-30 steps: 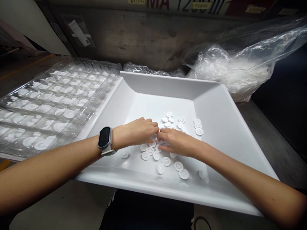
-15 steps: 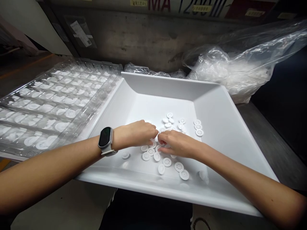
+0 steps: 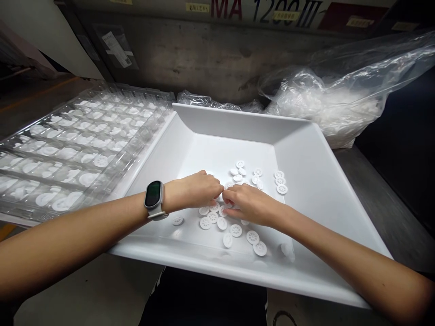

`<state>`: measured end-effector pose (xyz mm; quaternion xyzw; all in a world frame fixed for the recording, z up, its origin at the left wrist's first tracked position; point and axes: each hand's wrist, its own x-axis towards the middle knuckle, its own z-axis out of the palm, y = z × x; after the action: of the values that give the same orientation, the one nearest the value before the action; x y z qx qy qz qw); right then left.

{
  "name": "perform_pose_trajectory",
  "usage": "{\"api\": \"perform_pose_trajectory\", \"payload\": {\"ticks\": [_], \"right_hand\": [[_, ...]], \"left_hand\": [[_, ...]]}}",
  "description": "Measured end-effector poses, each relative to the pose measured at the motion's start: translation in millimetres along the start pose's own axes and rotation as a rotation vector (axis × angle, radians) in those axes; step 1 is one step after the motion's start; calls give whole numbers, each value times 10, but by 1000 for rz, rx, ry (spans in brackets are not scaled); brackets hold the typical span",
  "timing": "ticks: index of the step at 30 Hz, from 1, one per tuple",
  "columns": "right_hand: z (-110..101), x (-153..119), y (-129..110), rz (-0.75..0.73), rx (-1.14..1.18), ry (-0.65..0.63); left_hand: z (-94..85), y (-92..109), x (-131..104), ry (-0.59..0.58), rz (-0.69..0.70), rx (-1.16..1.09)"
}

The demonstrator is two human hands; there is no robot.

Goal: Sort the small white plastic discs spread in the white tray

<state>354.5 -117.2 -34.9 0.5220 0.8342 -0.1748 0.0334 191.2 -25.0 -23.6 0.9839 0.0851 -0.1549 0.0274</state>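
Both hands meet over the middle of a white plastic tray (image 3: 306,158), low above a scatter of small round white plastic discs (image 3: 235,230) with spoke-like holes. My left hand (image 3: 197,191), with a watch on the wrist, comes in from the left with its fingers curled and pinched. Facing it, my right hand (image 3: 247,203) has its fingers bent the same way, the fingertips touching or nearly touching those of the left. What lies between the fingertips is hidden. More discs show behind the hands and three stand in a row at the right (image 3: 281,180).
Left of the tray lies a clear blister tray (image 3: 112,156) with white parts in many of its pockets. A clear plastic bag (image 3: 336,108) filled with white material sits at the back right. Behind everything rises a machine wall (image 3: 204,54).
The hands stay in almost the same place, fingertips still together. The left wrist has shifted slightly to the right. The discs in the tray look unchanged.
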Motion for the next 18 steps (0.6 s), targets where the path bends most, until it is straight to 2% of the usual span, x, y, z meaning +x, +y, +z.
{"api": "perform_pose_trajectory", "payload": {"ticks": [8,13,18], "right_hand": [[-75,-73,95,20,0,2],[-21,-69,128,134,-9,25],[79,-24,167,264,6,-11]], "left_hand": [[-14,-48,-22,-62,-37,-90],[-14,-115,-43,-132,-101,-134],[-72,-133,-80,-235,-184,-167]]}}
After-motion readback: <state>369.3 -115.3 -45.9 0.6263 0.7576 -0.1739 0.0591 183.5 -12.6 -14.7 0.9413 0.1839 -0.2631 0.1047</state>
